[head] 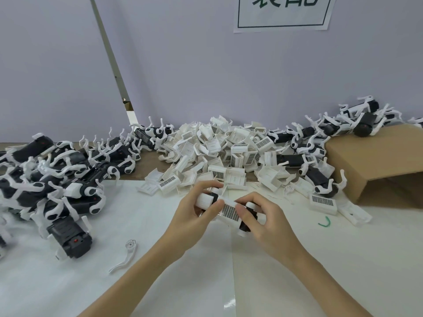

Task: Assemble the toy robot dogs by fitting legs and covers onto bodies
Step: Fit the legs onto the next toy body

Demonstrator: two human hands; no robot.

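Centrally, left hand (194, 213) and right hand (263, 223) grip black-and-white plastic toy dog body (219, 208), pressing white grilled cover (230, 211); misaligned, its clips may snap.

Toy dog body (225, 210) held above table (297, 282) centre, left hand (194, 213) and right hand (265, 223) at either end. Behind, against wall (183, 76), heap of covers (219, 152). Left, assembled dogs (57, 179) piled. Right, cardboard box (377, 156), more dogs (357, 120) atop. Loose leg (127, 255) near left forearm.
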